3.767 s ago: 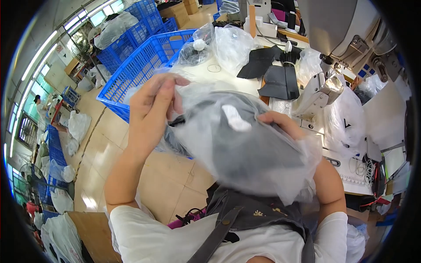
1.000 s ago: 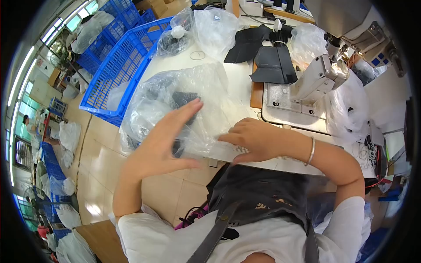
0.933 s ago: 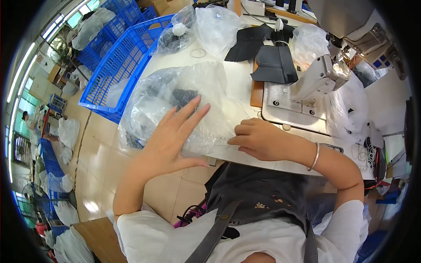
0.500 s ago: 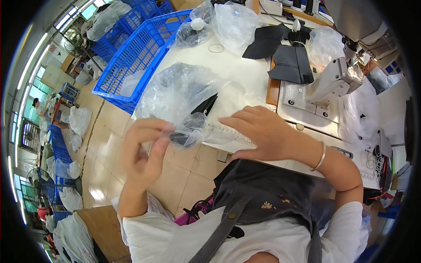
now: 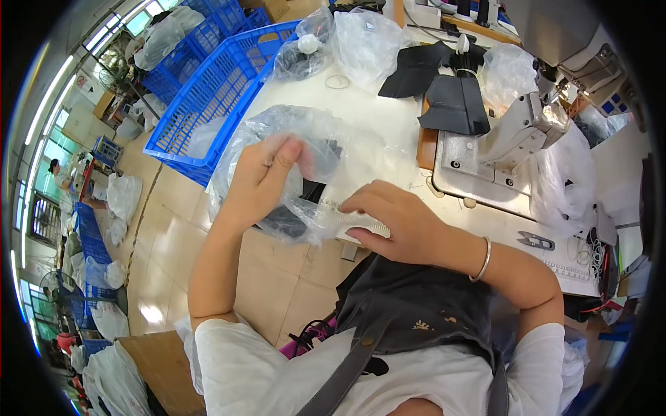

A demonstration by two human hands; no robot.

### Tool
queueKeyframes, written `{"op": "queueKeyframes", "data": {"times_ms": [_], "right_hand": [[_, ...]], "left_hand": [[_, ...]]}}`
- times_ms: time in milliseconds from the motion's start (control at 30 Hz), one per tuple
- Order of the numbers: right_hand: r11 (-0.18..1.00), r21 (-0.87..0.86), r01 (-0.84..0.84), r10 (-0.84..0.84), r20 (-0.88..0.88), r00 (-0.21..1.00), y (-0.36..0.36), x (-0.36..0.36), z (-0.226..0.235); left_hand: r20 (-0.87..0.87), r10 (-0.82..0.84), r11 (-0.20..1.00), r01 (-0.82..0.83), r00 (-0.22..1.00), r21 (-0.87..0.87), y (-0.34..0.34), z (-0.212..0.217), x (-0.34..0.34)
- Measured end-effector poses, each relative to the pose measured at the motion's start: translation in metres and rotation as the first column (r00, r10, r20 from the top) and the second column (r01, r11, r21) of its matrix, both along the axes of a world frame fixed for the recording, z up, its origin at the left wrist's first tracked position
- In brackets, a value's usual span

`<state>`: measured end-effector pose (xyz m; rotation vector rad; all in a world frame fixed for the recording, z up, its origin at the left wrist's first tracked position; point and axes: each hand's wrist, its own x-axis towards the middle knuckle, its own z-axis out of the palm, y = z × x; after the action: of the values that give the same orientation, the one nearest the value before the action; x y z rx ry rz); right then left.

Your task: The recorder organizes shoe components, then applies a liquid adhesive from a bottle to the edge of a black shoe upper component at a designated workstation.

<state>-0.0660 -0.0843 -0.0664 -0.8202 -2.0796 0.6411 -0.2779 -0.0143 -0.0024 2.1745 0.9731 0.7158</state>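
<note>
A clear plastic bag (image 5: 236,149) with dark pieces inside lies at the left front of the white table (image 5: 378,149). My left hand (image 5: 262,177) is over it, thumb and fingers closed on a fold of the thin film. Part of the fingers shows blurred through the plastic. A loose end of the bag (image 5: 316,222) hangs at the table's front edge. Just right of that end, my right hand (image 5: 392,218) hovers with thumb and fingers apart and nothing between them. Dark material (image 5: 312,191) shows at the bag's side, partly hidden by my left hand.
A blue plastic crate (image 5: 180,156) stands against the table's left side. To the right is a sewing machine (image 5: 517,132), with black cut pieces (image 5: 454,104) beside it. Thread snips (image 5: 536,240) lie at the front right. More filled clear bags (image 5: 368,45) sit at the back.
My left hand has moved up and right onto the bag and now grips its film. My right hand has dropped slightly toward me. The bag's loose end has shifted.
</note>
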Motion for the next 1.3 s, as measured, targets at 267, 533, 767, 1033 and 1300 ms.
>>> {"op": "queueKeyframes", "data": {"times_ms": [267,533,767,1033,1300], "right_hand": [[0.788,0.615,-0.016,-0.412,0.547,0.729,0.035,0.062,0.005],[0.967,-0.223,0.127,-0.17,-0.185,0.968,0.041,0.059,0.002],[0.681,-0.726,-0.102,-0.497,-0.559,0.664,0.061,0.036,0.021],[0.825,-0.554,-0.108,-0.279,-0.567,0.775,0.042,0.065,0.01],[0.988,-0.141,0.062,-0.11,-0.363,0.925,0.065,0.007,-0.012]], "left_hand": [[0.024,-0.094,0.993,0.092,0.995,0.072,0.001,0.003,-0.004],[0.619,-0.141,0.985,0.173,0.773,0.009,0.0,-0.04,0.012],[-0.056,-0.269,0.883,0.27,0.961,0.384,-0.028,-0.056,0.063],[0.159,0.079,0.952,-0.122,0.984,0.28,-0.023,-0.048,0.067],[0.618,0.233,0.973,-0.173,0.751,-0.155,-0.003,-0.029,0.077]]}}
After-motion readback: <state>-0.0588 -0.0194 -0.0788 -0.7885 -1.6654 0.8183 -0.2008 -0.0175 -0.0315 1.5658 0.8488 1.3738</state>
